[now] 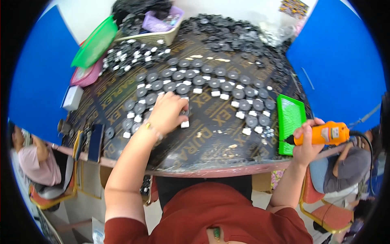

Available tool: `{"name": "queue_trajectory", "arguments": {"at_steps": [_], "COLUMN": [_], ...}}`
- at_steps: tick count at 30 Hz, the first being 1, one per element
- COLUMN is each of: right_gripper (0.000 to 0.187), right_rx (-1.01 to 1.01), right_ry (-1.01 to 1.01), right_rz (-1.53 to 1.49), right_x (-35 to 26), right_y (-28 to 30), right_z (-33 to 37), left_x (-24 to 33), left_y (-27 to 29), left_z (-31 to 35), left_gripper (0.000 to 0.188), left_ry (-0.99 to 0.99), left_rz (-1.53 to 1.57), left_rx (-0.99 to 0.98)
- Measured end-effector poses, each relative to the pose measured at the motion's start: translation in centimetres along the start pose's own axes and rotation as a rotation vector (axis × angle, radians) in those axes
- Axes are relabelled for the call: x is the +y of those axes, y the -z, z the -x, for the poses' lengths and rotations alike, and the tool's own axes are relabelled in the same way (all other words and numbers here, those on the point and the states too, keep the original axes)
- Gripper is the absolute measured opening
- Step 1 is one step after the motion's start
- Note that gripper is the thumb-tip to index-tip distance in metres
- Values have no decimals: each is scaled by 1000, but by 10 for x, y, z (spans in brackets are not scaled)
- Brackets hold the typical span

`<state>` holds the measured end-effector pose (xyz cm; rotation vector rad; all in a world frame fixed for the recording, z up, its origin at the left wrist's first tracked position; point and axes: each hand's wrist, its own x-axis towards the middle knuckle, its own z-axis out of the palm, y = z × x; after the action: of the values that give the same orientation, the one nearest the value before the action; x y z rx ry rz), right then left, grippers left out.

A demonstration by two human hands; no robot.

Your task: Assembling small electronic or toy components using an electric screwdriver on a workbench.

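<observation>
Orange electric screwdriver, long axis horizontal with tip pointing left toward the green tray, gripped in the right hand; left hand, well left of the tray, curled over black discs on the tabletop.

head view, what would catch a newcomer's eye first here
Rows of black discs with small white blocks cover the dark table, where the left hand rests on some of them. At the table's right edge the right hand grips an orange power tool beside a green tray. Blue panels wall in both sides.
</observation>
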<state>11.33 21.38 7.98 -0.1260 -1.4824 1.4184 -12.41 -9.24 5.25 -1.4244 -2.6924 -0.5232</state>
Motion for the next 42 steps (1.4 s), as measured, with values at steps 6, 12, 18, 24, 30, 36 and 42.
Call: {"name": "queue_trajectory", "arguments": {"at_steps": [6,12,18,24,30,36,42], "right_gripper": [19,21,22,22,23,24,43], "right_rx": [70,-11,-51,-35,-29,-13,-243], "right_ry": [53,-15,-65,-52,-55,-2,-1], "right_rz": [65,138,193,207,216,103,-281], "right_x": [35,79,98,100,99,85,37], "right_y": [28,38,41,44,42,43,-14], "right_z": [-66,-99,-95,-95,-92,-93,-47], "left_x": [102,127,124,118,117,117,113], "left_y": [-17,-57,-67,-69,-70,-75,-81], "left_z": [-4,-13,-10,-11,-11,-11,-11], "left_gripper": [41,40,48,48,45,44,44], "left_ry": [-102,-108,-59,-1,-8,-25,-37], "left_rz": [174,236,304,320,320,346,386], "left_rx": [62,39,62,27,25,40,46]}}
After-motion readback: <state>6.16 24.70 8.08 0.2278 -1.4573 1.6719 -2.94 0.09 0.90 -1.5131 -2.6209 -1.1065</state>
